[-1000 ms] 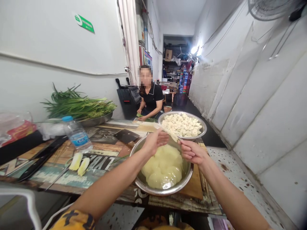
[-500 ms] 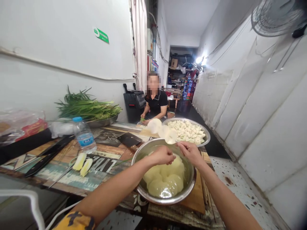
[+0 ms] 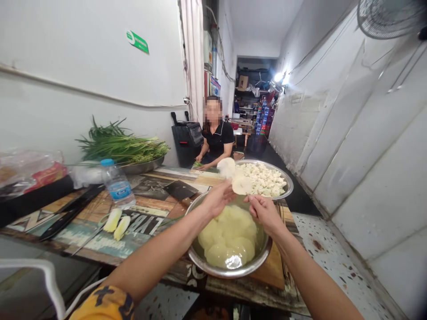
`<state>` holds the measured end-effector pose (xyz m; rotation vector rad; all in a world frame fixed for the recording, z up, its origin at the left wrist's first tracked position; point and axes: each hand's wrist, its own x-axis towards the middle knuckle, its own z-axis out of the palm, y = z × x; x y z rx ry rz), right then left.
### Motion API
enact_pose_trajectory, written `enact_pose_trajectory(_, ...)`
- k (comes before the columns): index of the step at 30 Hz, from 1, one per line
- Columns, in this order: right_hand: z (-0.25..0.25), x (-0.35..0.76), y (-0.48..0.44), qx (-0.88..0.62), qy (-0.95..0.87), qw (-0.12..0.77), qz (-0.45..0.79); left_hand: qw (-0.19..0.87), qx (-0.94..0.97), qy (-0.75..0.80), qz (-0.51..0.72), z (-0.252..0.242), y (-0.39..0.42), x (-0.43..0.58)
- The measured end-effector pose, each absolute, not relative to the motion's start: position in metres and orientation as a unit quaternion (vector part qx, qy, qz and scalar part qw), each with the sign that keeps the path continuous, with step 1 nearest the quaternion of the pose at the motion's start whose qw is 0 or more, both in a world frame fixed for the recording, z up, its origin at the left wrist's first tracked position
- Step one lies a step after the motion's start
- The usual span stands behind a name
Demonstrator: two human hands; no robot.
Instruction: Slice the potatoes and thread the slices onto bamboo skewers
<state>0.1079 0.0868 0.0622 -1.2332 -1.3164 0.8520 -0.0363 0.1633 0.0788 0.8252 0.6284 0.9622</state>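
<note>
Pinched in my right hand is the near end of a thin skewer, mostly hidden, that carries pale round potato slices. My left hand is raised beside these slices, its fingers stretched out and touching their left edge. Both hands are above a steel bowl of water, where many peeled, thin potato slices lie overlapping. Just behind it stands a wide steel basin heaped with small cauliflower florets.
Left on the table are a water bottle, a black-handled knife, two pale vegetable pieces and a bowl of green chives. Loose skewers lie at the right. A person sits opposite, handling greens.
My left hand has risen from over the bowl to the skewered slices. The slices have tilted slightly, while my right hand keeps its pinch. The view has shifted a little.
</note>
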Motion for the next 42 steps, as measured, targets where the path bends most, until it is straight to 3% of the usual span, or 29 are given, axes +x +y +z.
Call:
enact_pose_trajectory(2, 0.058, 0.106, 0.087, -0.502, -0.515, 0.54, 0.438, 0.774, 0.356, 0.279, 0.443, 0.078, 0.164, -0.037)
enact_pose_trajectory(5, 0.052, 0.106, 0.088, -0.507, -0.511, 0.521, 0.46, 0.769, 0.329, 0.32, 0.445, 0.076, 0.165, -0.036)
enact_pose_trajectory(18, 0.046, 0.106, 0.088, -0.544, -0.599, 0.495, 0.316, 0.703, 0.364, 0.372, 0.484, 0.068, 0.169, -0.034)
enact_pose_trajectory(23, 0.059, 0.103, 0.078, -0.439, -0.488, 0.481, 0.581, 0.725, 0.367, 0.311, 0.493, 0.068, 0.17, -0.035)
enact_pose_trajectory(25, 0.063, 0.104, 0.076, -0.409, -0.473, 0.475, 0.62, 0.732, 0.365, 0.292, 0.496, 0.071, 0.169, -0.035)
enact_pose_trajectory(27, 0.065, 0.106, 0.077, -0.447, -0.51, 0.492, 0.546, 0.731, 0.362, 0.299, 0.496, 0.074, 0.166, -0.035)
enact_pose_trajectory(31, 0.062, 0.114, 0.081, -0.548, -0.624, 0.49, 0.264, 0.735, 0.347, 0.348, 0.467, 0.081, 0.162, -0.036)
enact_pose_trajectory(33, 0.06, 0.12, 0.081, -0.558, -0.649, 0.476, 0.201, 0.749, 0.332, 0.359, 0.447, 0.084, 0.163, -0.038)
enact_pose_trajectory(42, 0.058, 0.128, 0.081, -0.539, -0.675, 0.424, 0.274, 0.705, 0.331, 0.341, 0.526, 0.085, 0.169, -0.038)
